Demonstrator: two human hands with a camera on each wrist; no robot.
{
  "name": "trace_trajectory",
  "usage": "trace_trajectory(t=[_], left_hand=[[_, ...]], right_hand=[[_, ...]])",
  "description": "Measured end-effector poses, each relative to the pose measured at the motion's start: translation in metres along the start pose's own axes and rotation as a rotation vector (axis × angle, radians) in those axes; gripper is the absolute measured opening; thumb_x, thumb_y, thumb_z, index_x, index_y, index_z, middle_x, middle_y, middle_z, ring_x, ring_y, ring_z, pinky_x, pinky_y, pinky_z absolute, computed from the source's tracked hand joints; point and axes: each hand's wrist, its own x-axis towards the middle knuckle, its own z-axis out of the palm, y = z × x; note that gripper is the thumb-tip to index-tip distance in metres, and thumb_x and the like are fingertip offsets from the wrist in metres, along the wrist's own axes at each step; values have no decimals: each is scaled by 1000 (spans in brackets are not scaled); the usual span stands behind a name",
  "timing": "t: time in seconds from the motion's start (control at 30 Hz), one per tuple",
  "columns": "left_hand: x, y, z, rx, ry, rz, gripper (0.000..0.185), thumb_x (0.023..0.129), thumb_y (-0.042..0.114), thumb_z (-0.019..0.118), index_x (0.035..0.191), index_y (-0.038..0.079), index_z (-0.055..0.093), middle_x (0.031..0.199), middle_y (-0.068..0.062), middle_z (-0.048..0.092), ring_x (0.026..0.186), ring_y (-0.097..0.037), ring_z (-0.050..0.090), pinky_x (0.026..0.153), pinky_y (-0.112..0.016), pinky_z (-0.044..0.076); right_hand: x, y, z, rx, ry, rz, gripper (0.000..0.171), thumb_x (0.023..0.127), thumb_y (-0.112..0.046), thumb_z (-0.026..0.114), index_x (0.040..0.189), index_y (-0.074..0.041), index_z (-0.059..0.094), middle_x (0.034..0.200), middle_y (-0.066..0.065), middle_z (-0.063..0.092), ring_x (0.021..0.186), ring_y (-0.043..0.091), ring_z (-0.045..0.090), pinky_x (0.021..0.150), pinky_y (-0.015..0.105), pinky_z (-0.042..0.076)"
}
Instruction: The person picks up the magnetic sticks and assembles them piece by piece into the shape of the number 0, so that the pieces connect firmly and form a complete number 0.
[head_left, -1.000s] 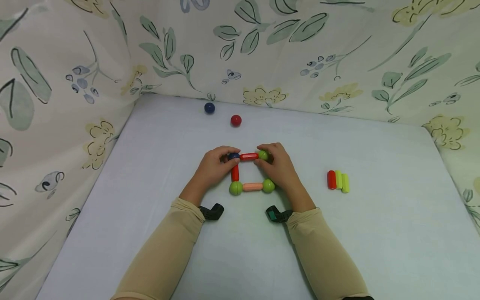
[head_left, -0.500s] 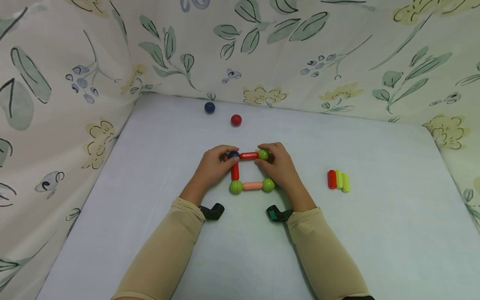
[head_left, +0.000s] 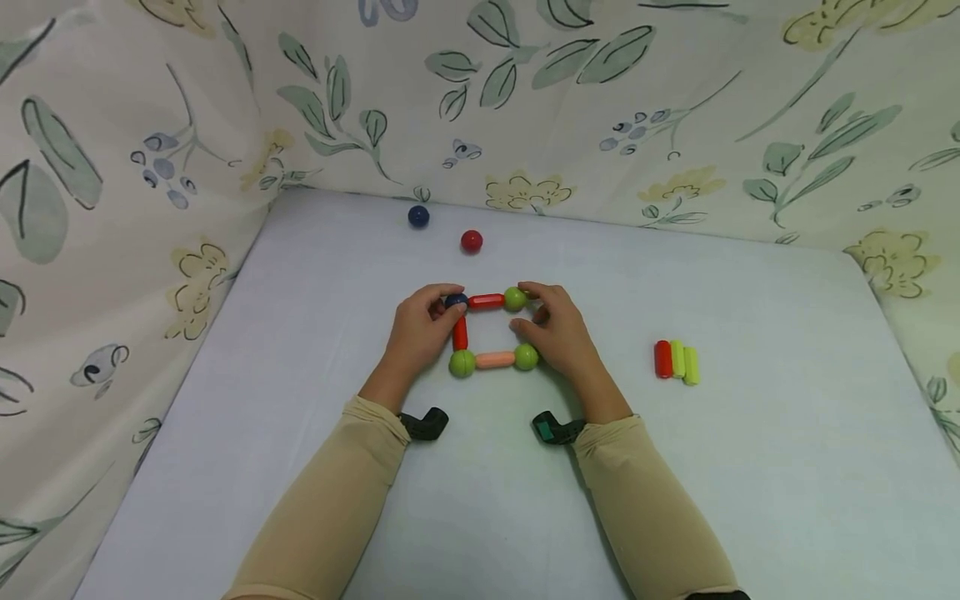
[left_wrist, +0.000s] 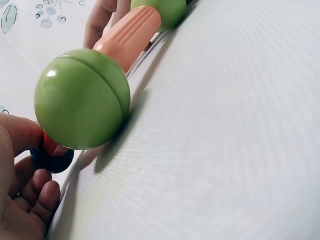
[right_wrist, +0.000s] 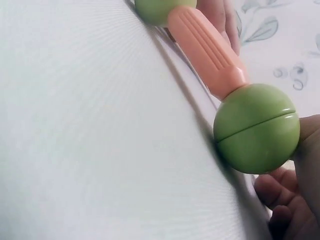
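Observation:
Balls and rods are joined into a three-sided shape on the white table. Its far side is a red rod (head_left: 486, 302), its left side another red rod (head_left: 460, 333), and its near side a salmon rod (head_left: 495, 360). My left hand (head_left: 420, 327) pinches the dark blue ball (head_left: 456, 301) at the far left corner. Beside the far right green ball (head_left: 515, 299), my right hand (head_left: 558, 327) has its thumb and index finger spread, the index fingertip right at the ball's edge. Two more green balls, near left (left_wrist: 82, 100) and near right (right_wrist: 257, 129), end the salmon rod.
Beyond the shape lie a loose dark blue ball (head_left: 418, 217) and a red ball (head_left: 472, 242). To the right, a red rod (head_left: 663, 359) lies beside two yellow-green rods (head_left: 684, 362). Floral cloth (head_left: 600, 100) rises behind the table and on its left.
The joined shape has shifted slightly left and away, with my left hand on its blue corner ball. My right hand's thumb and fingers have come off the far right green ball they were gripping.

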Motion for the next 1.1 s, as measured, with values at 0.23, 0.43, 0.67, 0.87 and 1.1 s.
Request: trace_trajectory(t=[0.23,0.43,0.67,0.87,1.1], left_hand=[[0,-1,0,-12,3,-12,27,93,21,69,120,15,70,83,-4,57,74,-18,50,63,-27,42],[1,1,0,-7,-59,-45,27,94,23,68,120,19,70,81,-3,56,74,-18,49,61,-26,40],[0,3,-2,-9,-125,-66,28,94,24,68,122,20,70,82,-3,57,75,-19,50,62,-28,40],[-1,4,-3,3,-135,-55,28,94,24,68,121,19,70,82,-3,56,75,-19,50,62,-29,40],[0,6,-2,-5,-141,-60,28,94,24,68,122,20,70,82,-3,56,75,-20,49,62,-29,39]], right_hand=[[-1,-3,-20,-83,-16,55,46,92,-23,71,135,-18,56,121,7,57,91,23,51,75,36,43],[-12,-3,-71,-164,-12,139,38,95,-31,65,128,-14,60,105,8,59,91,24,48,72,36,42],[-35,8,-134,-234,-63,296,48,94,-46,63,130,-14,59,108,12,58,94,27,52,72,37,44],[-48,23,-162,-250,-217,367,56,90,-47,67,133,-13,56,109,12,58,103,28,52,78,36,43],[-59,33,-178,-285,-262,457,58,89,-51,66,129,-10,56,115,17,55,109,34,46,79,43,44]])
